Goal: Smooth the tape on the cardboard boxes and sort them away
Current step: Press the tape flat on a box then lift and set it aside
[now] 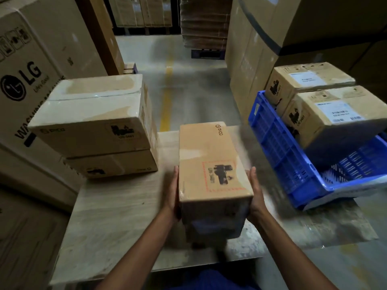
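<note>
A brown cardboard box (211,164) with a PICO logo and a red-framed black mark is held lengthwise above the table. My left hand (173,195) presses flat against its left side and my right hand (256,195) presses flat against its right side, fingers straight. The box is blurred at its near end. Two taped boxes are stacked at the table's left: the top box (92,114) has glossy tape over its lid, and the lower box (113,164) sits under it.
The pale wooden table (117,216) lies in front of me. A blue plastic crate (280,151) at the right holds two labelled boxes (335,114). A large LG carton (23,80) stands at the left. Tall cartons line the right, and a yellow floor line (166,99) runs ahead.
</note>
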`<state>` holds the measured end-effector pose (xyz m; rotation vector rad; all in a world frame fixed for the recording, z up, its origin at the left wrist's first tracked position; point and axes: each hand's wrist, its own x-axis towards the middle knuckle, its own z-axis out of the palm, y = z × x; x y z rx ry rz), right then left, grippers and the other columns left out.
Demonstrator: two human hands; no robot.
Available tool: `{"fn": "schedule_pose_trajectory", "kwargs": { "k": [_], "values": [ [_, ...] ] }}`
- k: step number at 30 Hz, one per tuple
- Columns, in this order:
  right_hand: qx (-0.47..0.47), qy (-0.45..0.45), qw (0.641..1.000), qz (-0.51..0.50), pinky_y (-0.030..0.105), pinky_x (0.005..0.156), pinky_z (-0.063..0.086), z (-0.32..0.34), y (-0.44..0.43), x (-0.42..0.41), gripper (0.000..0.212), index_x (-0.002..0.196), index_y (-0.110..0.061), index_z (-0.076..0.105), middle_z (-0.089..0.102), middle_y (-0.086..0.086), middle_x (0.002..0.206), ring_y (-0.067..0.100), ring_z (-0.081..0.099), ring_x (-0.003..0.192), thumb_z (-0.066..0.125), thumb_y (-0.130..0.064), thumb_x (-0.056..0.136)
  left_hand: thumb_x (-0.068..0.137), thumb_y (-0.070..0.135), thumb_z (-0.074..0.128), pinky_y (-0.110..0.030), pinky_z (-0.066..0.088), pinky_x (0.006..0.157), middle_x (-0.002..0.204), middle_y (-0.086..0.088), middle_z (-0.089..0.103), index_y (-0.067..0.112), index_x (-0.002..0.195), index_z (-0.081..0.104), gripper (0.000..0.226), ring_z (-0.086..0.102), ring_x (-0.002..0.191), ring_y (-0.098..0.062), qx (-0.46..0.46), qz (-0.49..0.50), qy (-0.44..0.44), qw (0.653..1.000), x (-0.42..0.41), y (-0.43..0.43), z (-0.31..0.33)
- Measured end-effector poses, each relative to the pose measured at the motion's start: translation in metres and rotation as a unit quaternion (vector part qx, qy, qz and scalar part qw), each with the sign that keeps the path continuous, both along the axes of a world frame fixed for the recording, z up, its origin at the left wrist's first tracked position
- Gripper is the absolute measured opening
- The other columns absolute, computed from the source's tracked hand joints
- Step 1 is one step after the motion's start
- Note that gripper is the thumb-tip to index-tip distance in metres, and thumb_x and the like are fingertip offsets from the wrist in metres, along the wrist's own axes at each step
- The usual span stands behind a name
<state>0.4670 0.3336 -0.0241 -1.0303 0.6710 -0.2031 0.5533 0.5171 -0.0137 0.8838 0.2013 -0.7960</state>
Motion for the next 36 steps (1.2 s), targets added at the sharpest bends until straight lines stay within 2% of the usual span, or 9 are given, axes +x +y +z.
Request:
{"fn": "schedule_pose_trajectory", "kwargs": {
  "k": [2,7,11,16,19,22,28,31,36],
  "values": [
    [0.015,0.011,1.0,0.007,0.047,0.082,0.058,-0.009,0.004,-0.008,0.078,0.11,-0.008,0.066,0.071,0.02,0.105,0.037,0.069,0.094,0.061,-0.079,0.076,0.087,0.058,0.039,-0.044,0.058,0.088,0.119,-0.015,0.071,0.011,0.127,0.06,0.066,0.071,0.103,-0.029,0.013,-0.017,0.017,1.0,-0.007,-0.001,-0.011],
    [-0.029,0.067,0.997,0.033,0.062,0.103,0.046,-0.022,0.006,-0.017,0.07,0.121,-0.008,0.067,0.069,0.024,0.119,0.045,0.064,0.112,0.045,-0.068,0.093,0.101,0.059,0.027,-0.044,0.058,0.085,0.117,-0.019,0.071,0.011,0.123,0.066,0.065,0.071,0.102,-0.034,0.119,-0.021,-0.01,0.993,-0.015,0.011,-0.023],
    [-0.141,0.093,0.986,0.009,0.046,0.094,0.052,-0.005,-0.003,0.003,0.053,0.116,-0.014,0.067,0.071,0.009,0.114,0.03,0.065,0.113,0.033,-0.053,0.106,0.101,0.065,0.027,-0.056,0.046,0.105,0.126,-0.017,0.068,0.014,0.132,0.061,0.069,0.063,0.118,-0.036,0.197,0.023,-0.087,0.976,0.013,0.01,-0.023],
    [-0.175,0.101,0.979,0.023,0.042,0.097,0.047,0.02,-0.019,0.043,0.058,0.13,-0.012,0.061,0.064,0.006,0.131,0.023,0.059,0.12,0.031,-0.055,0.105,0.103,0.059,0.03,-0.048,0.038,0.112,0.148,-0.016,0.048,0.008,0.147,0.043,0.069,0.049,0.132,-0.03,0.285,0.065,-0.062,0.954,0.071,-0.01,-0.011],
    [-0.086,0.145,0.983,0.075,0.035,0.077,0.055,0.033,-0.018,0.053,0.063,0.124,-0.012,0.061,0.071,0.006,0.102,0.022,0.069,0.092,0.023,-0.059,0.105,0.101,0.065,0.025,-0.041,0.053,0.084,0.121,-0.018,0.065,0.005,0.131,0.057,0.074,0.065,0.098,-0.033,0.254,-0.019,0.02,0.967,0.084,-0.017,-0.007],
    [0.019,0.145,0.98,0.133,0.028,0.054,0.055,0.039,-0.012,0.051,0.072,0.104,-0.013,0.069,0.072,0.006,0.073,0.021,0.069,0.061,0.018,-0.064,0.103,0.104,0.059,0.024,-0.038,0.054,0.074,0.109,-0.018,0.073,0.011,0.11,0.069,0.066,0.072,0.084,-0.032,0.205,-0.077,0.008,0.976,0.081,-0.019,-0.008],
    [-0.01,0.076,0.987,0.141,0.025,0.052,0.054,0.044,-0.015,0.045,0.07,0.101,-0.013,0.069,0.072,0.003,0.069,0.015,0.068,0.057,0.015,-0.056,0.107,0.103,0.053,0.035,-0.043,0.057,0.081,0.108,-0.016,0.073,0.008,0.125,0.065,0.058,0.071,0.09,-0.032,0.168,-0.066,-0.055,0.982,0.078,-0.015,0.001],
    [-0.065,0.047,0.989,0.126,0.032,0.064,0.055,0.058,-0.018,0.05,0.069,0.104,-0.014,0.073,0.075,0.007,0.083,0.019,0.071,0.069,0.02,-0.058,0.106,0.103,0.05,0.037,-0.043,0.056,0.083,0.107,-0.014,0.073,0.006,0.125,0.064,0.056,0.069,0.092,-0.032,0.136,-0.041,-0.095,0.985,0.078,-0.013,0.021],
    [-0.124,0.01,0.988,0.091,0.033,0.068,0.056,0.074,-0.017,0.057,0.052,0.093,-0.018,0.074,0.075,0.002,0.082,0.017,0.07,0.075,0.035,-0.051,0.106,0.105,0.049,0.034,-0.037,0.059,0.067,0.09,-0.01,0.075,0.012,0.104,0.072,0.054,0.071,0.079,-0.026,0.081,-0.005,-0.135,0.987,0.076,-0.012,0.049]
  ]
}}
